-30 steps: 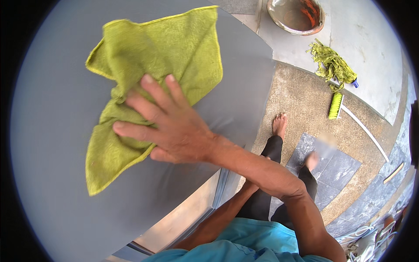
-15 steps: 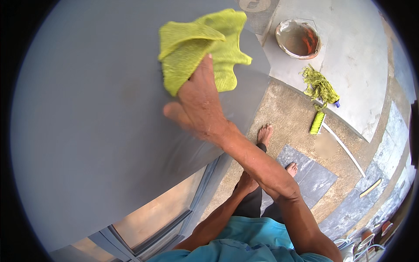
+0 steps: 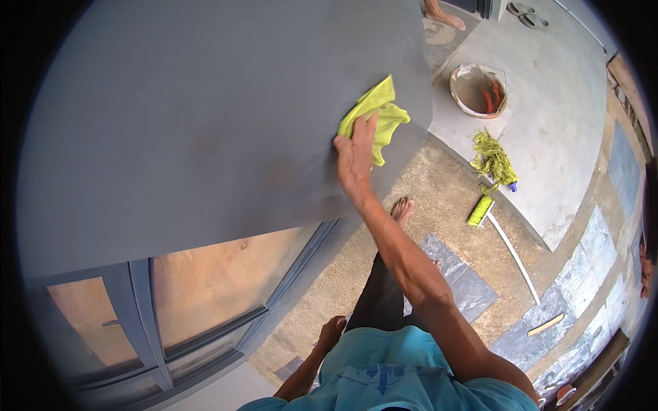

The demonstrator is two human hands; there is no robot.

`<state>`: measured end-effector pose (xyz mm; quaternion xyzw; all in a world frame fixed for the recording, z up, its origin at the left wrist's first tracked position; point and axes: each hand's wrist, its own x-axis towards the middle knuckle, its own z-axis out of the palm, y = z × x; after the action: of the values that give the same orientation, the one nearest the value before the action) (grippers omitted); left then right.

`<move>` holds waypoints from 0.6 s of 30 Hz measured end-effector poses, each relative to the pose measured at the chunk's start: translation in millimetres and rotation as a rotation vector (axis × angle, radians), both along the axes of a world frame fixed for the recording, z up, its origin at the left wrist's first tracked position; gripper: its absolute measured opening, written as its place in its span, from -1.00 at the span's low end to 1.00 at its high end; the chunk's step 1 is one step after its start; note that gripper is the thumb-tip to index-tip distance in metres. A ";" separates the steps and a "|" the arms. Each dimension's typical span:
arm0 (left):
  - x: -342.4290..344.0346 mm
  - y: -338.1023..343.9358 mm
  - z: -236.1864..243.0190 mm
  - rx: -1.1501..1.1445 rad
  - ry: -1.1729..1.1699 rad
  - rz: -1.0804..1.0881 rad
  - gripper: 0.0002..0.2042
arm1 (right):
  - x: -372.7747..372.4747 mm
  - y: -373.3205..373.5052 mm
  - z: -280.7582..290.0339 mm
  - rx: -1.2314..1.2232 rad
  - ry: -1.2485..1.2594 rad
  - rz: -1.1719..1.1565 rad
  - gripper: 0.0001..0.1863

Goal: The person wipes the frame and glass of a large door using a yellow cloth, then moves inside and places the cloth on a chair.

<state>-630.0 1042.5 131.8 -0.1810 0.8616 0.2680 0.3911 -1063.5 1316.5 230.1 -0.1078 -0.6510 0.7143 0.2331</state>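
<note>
My right hand (image 3: pixel 356 161) presses a yellow-green cloth (image 3: pixel 389 123) against a smooth grey wall (image 3: pixel 192 137). Its fingers lie over the cloth, which is bunched, with its loose edges spreading past the fingertips near the wall's right edge. The right arm is stretched up and forward. My left hand (image 3: pixel 332 331) hangs low beside my dark trouser leg, just right of the window frame; its fingers are too small and dim to make out, and no held thing shows there.
A bucket (image 3: pixel 478 89) and a green mop head (image 3: pixel 493 161) rest on the pale slab. Beside its edge lies a green-bristled brush (image 3: pixel 480 211) with a white handle. Framed windows (image 3: pixel 219 288) adjoin the wall below. Another person's foot (image 3: pixel 445 15) and sandals (image 3: pixel 528 15) show at the top.
My right hand and the cloth have shifted right in the picture, and the cloth looks more bunched. The left hand has moved down and left. The view has tilted, bringing in another person's foot.
</note>
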 end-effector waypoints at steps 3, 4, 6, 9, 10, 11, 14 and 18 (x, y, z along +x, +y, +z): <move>78.3 -28.1 -5.4 -0.004 -0.263 0.089 -0.55 | 73.4 -38.6 51.8 0.168 -0.025 0.087 -0.34; 92.0 -30.3 -3.3 0.018 -0.294 0.131 -0.55 | 88.8 -47.5 56.0 0.119 -0.057 0.129 -0.38; 103.0 -26.2 11.8 0.068 -0.240 0.220 -0.55 | 106.0 -51.0 52.1 -0.155 -0.100 0.239 -0.46; 97.0 -15.5 23.8 0.178 -0.087 0.359 -0.54 | 120.9 -39.6 22.3 -0.826 -0.201 0.476 -0.53; 91.3 -13.2 26.1 0.218 -0.038 0.408 -0.54 | 128.2 -26.0 11.4 -1.053 -0.288 0.569 -0.54; 85.9 -11.0 24.7 0.258 -0.003 0.449 -0.54 | 137.2 -7.9 -4.0 -1.200 -0.326 0.627 -0.57; 78.0 -16.2 13.3 0.340 0.037 0.555 -0.53 | 179.1 49.7 -27.0 -1.567 -0.444 0.697 -0.66; 49.8 -7.1 -1.9 0.384 -0.039 0.645 -0.52 | 245.2 120.3 -37.0 -1.478 -0.161 0.539 -0.51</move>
<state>-580.3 1035.4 129.9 -0.3716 0.6867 0.5307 0.3298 -818.3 1436.8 193.0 -0.1247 -0.0264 0.9836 -0.1279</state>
